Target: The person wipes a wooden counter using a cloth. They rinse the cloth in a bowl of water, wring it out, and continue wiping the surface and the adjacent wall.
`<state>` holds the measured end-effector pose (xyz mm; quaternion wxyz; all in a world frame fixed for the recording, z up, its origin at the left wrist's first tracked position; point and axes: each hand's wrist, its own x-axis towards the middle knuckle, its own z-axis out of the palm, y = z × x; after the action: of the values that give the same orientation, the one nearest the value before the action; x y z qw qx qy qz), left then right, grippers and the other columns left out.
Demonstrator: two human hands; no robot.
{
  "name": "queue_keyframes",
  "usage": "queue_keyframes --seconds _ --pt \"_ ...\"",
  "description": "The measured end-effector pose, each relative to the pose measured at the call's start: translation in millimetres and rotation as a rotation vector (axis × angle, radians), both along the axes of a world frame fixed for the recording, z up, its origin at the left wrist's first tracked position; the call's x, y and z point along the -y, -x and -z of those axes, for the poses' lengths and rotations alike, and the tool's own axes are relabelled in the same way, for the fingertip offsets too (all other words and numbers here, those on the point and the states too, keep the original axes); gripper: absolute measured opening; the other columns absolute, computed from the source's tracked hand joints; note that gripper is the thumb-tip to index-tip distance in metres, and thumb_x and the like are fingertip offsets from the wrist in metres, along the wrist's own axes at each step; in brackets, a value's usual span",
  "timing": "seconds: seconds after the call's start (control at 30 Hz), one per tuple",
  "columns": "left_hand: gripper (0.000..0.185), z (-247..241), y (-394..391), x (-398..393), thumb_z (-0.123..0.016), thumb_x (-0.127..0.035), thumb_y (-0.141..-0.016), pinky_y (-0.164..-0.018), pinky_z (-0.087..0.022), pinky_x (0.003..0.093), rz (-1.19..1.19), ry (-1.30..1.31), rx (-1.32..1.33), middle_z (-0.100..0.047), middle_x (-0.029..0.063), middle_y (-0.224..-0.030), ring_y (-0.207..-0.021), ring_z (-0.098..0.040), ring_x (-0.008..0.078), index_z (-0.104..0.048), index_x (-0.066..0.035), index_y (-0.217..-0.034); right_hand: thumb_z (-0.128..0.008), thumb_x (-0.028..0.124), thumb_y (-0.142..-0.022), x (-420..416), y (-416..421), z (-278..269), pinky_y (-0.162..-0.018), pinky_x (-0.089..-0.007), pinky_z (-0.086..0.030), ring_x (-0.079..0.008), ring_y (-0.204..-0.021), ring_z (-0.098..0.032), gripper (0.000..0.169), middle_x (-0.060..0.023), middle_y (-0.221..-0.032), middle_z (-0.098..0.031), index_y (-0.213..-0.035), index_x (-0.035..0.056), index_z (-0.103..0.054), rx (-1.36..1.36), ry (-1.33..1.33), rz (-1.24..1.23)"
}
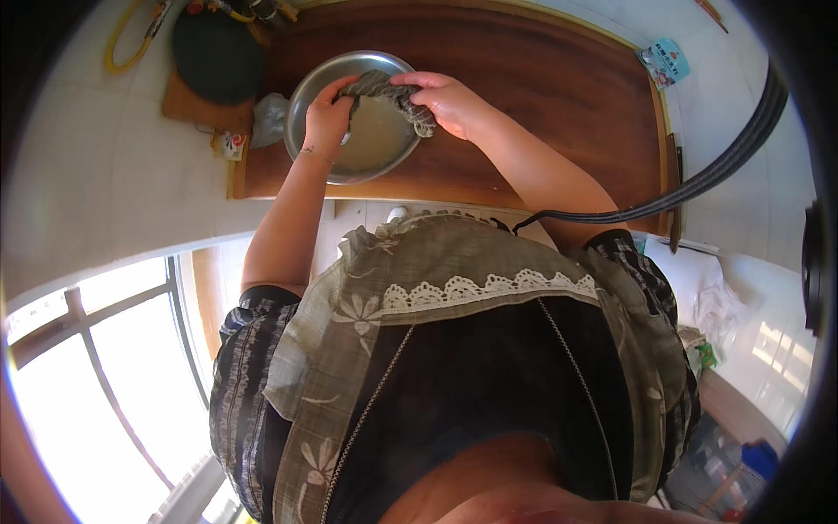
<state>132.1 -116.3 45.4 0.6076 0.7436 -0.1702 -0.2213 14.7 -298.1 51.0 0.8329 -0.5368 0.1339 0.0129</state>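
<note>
A twisted grey cloth (386,88) spans both my hands above a round stainless steel basin (306,85). My left hand (328,118) grips its left end over the inside of the basin. The other end is in my right hand (445,101), by the basin's right rim, and a frayed-looking tip hangs below those fingers. Cloudy, brownish water (373,141) lies in the basin under the cloth. The basin stands on a dark reddish-brown wooden tabletop (537,85).
Left of the basin are a clear plastic bag (270,119), a dark round board or lid (218,56) and a wooden board (180,98). A yellow hose (116,62) runs at the upper left. A blue printed packet (664,63) is at the table's right edge. A black cable (713,164) crosses my right arm.
</note>
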Motion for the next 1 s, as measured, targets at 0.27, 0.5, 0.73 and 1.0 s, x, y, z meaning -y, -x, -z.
queue_keyframes --seconds 0.27,0.5,0.73,1.0 --pt "0.051 103 -44 52 -0.057 -0.032 -0.087 -0.106 -0.035 0.0416 0.520 -0.517 0.776 -0.041 0.0238 -0.140 -0.127 -0.042 0.0393 -0.052 -0.008 -0.131 -0.058 0.007 -0.081 32 13 45 -0.073 -0.0340 -0.049 -0.0171 -0.086 -0.058 0.025 -0.0078 -0.094 -0.066 -0.105 0.0059 -0.067 -0.141 0.578 0.117" --pt "0.075 106 76 116 -0.056 -0.046 -0.088 -0.109 -0.024 0.0535 0.825 -0.985 0.847 -0.032 0.0202 -0.146 -0.136 -0.027 0.0400 -0.028 -0.008 -0.146 -0.078 0.021 -0.065 65 78 85 -0.077 -0.0452 -0.050 -0.0413 -0.097 -0.058 0.038 -0.0211 -0.093 -0.065 -0.088 -0.0041 -0.061 0.252 1.663 -0.315" --pt "0.076 113 59 107 -0.064 -0.039 -0.082 -0.106 -0.031 0.0508 0.806 -0.764 0.900 -0.033 0.0218 -0.144 -0.130 -0.034 0.0424 -0.031 -0.011 -0.145 -0.077 0.027 -0.072 22 104 68 -0.072 -0.0418 -0.052 -0.0355 -0.088 -0.065 0.042 -0.0170 -0.088 -0.069 -0.100 -0.0015 -0.063 -0.002 1.423 -0.456" --pt "0.049 101 87 99 -0.063 -0.028 -0.086 -0.083 -0.047 0.0381 0.545 -0.451 -0.354 -0.059 0.0145 -0.108 -0.095 -0.059 0.0275 -0.048 -0.001 -0.124 -0.074 0.017 -0.070 -14 96 65 -0.071 -0.0423 -0.051 -0.0327 -0.088 -0.065 0.041 -0.0165 -0.092 -0.067 -0.105 0.0010 -0.061 -0.260 0.921 -0.060"
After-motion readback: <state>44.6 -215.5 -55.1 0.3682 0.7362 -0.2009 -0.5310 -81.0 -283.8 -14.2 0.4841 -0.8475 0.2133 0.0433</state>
